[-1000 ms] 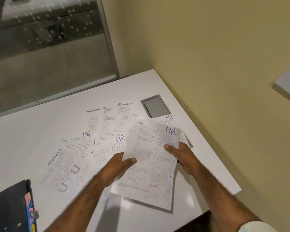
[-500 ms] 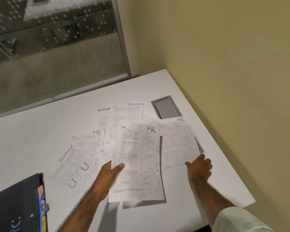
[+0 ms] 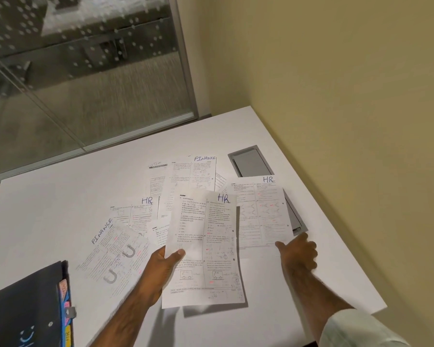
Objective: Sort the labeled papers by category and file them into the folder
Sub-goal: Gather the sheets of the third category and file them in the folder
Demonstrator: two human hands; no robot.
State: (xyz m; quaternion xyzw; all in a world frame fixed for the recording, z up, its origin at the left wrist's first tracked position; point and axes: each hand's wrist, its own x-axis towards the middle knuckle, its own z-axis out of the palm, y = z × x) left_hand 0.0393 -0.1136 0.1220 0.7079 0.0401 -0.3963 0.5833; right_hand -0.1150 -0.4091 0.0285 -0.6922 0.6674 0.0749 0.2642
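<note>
Since a second ago the right hand (image 3: 298,251) has let go of the printed white sheet marked HR in blue ink (image 3: 206,236), which both hands then held. It now reaches out to a second HR-marked printed sheet (image 3: 261,211) lying flat on the white surface (image 3: 60,196). Its thumb touches that sheet's near edge by the right corner, closer than half a second ago; I cannot tell whether the bent fingers already pinch the paper. The left hand (image 3: 166,261) alone grips the first sheet at its left edge, thumb on top, holding it raised over the fan of papers. That probably frees the other hand to gather the matching label. Two FINANCE-marked sheets (image 3: 115,254) (image 3: 193,176) and a third HR sheet (image 3: 140,211) lie overlapped mid-surface. The dark folder with coloured tabs (image 3: 23,309) sits at the near left, well apart from both HR sheets, so filing appears not yet begun.
</note>
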